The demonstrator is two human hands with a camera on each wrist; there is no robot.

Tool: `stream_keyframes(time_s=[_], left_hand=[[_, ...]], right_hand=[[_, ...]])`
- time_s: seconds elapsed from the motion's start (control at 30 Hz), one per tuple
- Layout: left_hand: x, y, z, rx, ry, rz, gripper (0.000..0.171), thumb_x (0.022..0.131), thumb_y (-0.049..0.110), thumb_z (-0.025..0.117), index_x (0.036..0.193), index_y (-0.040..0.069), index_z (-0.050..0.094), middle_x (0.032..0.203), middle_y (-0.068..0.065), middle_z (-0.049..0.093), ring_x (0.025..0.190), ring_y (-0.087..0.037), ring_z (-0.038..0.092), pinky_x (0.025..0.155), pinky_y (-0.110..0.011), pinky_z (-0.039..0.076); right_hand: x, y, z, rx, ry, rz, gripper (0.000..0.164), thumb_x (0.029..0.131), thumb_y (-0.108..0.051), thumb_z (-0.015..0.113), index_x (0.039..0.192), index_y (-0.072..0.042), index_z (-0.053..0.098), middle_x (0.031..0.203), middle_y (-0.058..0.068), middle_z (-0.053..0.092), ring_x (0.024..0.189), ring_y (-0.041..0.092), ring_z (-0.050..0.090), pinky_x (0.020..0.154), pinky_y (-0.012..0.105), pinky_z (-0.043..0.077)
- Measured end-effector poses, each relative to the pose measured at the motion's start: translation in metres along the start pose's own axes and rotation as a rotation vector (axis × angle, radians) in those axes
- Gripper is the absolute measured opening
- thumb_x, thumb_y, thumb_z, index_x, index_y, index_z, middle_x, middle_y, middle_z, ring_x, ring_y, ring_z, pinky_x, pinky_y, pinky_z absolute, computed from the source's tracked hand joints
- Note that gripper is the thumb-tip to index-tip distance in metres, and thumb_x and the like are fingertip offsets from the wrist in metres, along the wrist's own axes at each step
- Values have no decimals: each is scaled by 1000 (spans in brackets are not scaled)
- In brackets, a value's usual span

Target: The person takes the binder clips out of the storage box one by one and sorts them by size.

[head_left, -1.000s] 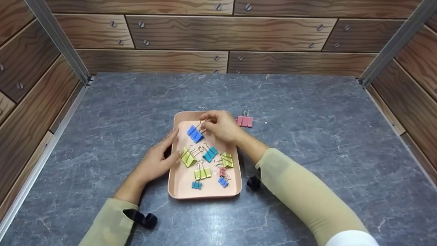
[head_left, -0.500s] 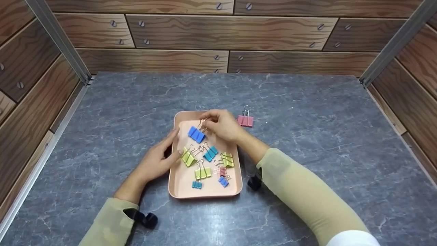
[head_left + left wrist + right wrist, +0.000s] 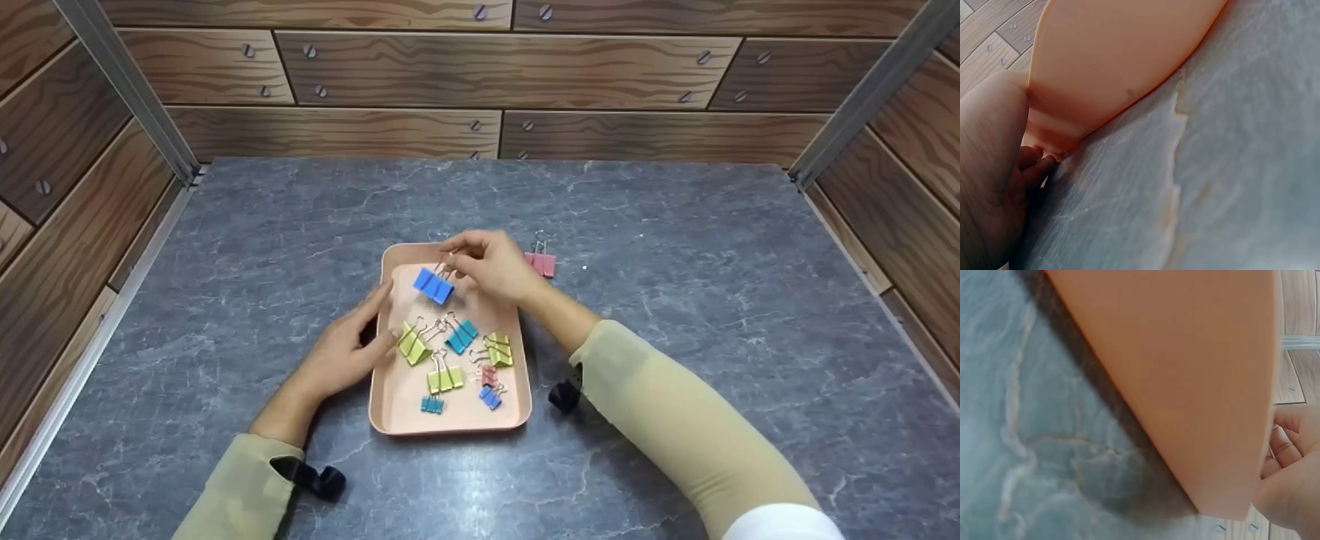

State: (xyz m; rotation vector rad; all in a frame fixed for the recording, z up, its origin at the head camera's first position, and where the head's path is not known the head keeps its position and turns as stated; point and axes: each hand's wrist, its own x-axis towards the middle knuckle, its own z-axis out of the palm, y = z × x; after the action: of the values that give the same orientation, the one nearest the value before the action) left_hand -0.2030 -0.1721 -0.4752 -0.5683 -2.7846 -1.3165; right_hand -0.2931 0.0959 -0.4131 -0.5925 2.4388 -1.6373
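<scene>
A large blue binder clip [image 3: 433, 286] hangs over the far end of the pink tray [image 3: 461, 420]. My right hand [image 3: 495, 266] pinches it by its wire handles between thumb and fingertips. At the tray's left side, my left hand [image 3: 345, 356] grips the wall, thumb over the rim and fingers along the outside. The left wrist view shows that hand [image 3: 994, 152] against the tray wall [image 3: 1106, 56]. In the right wrist view the tray wall [image 3: 1202, 382] hides the clip, and only part of the right hand [image 3: 1289, 472] appears.
Inside the tray lie a teal clip [image 3: 461, 337], several lime clips [image 3: 445, 379], a small red clip [image 3: 489, 376], a small blue clip [image 3: 490, 397] and a small teal clip [image 3: 432, 405]. A pink clip [image 3: 541, 264] lies on the marbled table [image 3: 675, 262], right of the tray.
My right hand has risen slightly away from the tray floor with the blue binder clip, which has turned a little. The left hand and the tray have stayed put.
</scene>
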Motion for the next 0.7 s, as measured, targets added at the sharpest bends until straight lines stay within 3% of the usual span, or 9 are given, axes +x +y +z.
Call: stream_keyframes(time_s=[0.17, 0.3, 0.57, 0.7], left_hand=[[0, 0, 0, 5, -2, -3, 74, 105, 36, 65, 169, 20, 31, 170, -15, 31, 155, -37, 33, 127, -53, 26], [0, -1, 0, 8, 2, -2, 74, 105, 36, 65, 169, 20, 31, 170, -13, 32, 155, -37, 34, 126, -53, 26], [0, 0, 0, 12, 9, -2, 75, 104, 35, 66, 169, 20, 32, 170, -16, 32, 155, -37, 34, 126, -53, 27], [0, 0, 0, 11, 11, 2, 74, 104, 35, 65, 169, 19, 32, 169, -17, 32, 155, -36, 34, 126, -52, 27]], right_hand=[[0, -9, -9, 11, 16, -53, 24, 102, -2, 65, 122, 6, 75, 94, 12, 78, 87, 28, 71, 89, 58, 58], [-3, -15, -20, 15, 27, -82, 24, 101, 0, 65, 122, 6, 75, 95, 13, 78, 87, 29, 72, 90, 57, 59], [-9, -23, -48, -27, 48, -107, 23, 101, 0, 66, 120, 2, 77, 97, 15, 79, 84, 23, 72, 81, 39, 63], [-14, -26, -66, -40, 59, -110, 22, 101, -1, 67, 121, 3, 77, 99, 19, 78, 88, 31, 73, 80, 31, 61]])
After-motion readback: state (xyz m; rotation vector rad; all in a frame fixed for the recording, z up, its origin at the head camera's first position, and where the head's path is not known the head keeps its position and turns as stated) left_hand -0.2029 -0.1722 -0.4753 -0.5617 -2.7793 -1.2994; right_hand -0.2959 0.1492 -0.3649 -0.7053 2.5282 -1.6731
